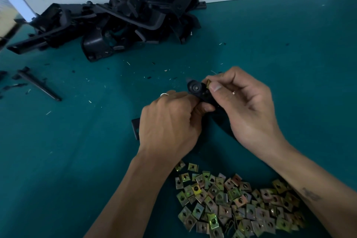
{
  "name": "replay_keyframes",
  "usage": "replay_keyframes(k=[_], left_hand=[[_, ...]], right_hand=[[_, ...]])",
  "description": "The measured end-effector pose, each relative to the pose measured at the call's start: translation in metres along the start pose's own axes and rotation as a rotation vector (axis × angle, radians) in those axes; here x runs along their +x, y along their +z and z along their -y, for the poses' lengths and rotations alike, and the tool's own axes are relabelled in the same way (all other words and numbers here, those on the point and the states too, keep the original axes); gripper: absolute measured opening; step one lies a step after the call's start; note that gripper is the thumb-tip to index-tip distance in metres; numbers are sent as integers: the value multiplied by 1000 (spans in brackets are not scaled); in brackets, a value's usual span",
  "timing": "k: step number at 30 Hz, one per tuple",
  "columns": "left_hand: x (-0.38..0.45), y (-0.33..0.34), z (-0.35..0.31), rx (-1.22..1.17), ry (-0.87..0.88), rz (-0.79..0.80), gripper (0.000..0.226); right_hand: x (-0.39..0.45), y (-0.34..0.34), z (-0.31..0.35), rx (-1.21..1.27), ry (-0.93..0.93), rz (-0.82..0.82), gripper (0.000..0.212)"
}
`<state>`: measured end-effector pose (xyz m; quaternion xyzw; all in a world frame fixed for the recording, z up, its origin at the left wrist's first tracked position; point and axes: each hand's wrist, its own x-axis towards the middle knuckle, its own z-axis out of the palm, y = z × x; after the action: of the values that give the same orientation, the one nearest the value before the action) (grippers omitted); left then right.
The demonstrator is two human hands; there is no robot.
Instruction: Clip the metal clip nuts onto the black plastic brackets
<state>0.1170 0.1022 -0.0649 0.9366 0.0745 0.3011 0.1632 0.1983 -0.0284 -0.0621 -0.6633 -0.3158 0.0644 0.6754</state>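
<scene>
The left hand (170, 121) hides most of the gripped bracket (199, 91); the right hand's (249, 106) fingers (215, 87) pinch a clip nut (208, 83) above loose clip nuts (237, 203).

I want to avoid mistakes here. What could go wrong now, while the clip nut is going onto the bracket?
The right hand pinches the clip nut only at the fingertips, so it may slip or go on crooked. The left hand hides much of the black bracket, so alignment is hard to check. A forearm could scatter the loose clip nut pile.
</scene>
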Motion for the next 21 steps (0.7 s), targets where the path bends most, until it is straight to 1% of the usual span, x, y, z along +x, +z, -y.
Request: replay_keyframes(k=[3,5,10,15,17,19,21], left_hand=[[-2,1,2,7,2,11,32],[-2,0,2,-4,2,12,33],[-1,0,1,-28,7,4,44],[-1,1,2,-42,-1,9,39],[-1,1,3,-56,1,-2,37],[-1,2,3,-68,6,-10,39],[-1,2,2,-56,0,4,47]], right_hand=[[-3,2,0,91,-22,13,3],[-6,4,1,115,-46,-22,5],[-6,5,2,34,-77,-103,9],[-7,10,6,51,-113,-139,15],[-6,9,7,39,-119,-139,14],[-4,7,7,23,-107,-132,14],[-1,5,8,105,-14,-128,16]])
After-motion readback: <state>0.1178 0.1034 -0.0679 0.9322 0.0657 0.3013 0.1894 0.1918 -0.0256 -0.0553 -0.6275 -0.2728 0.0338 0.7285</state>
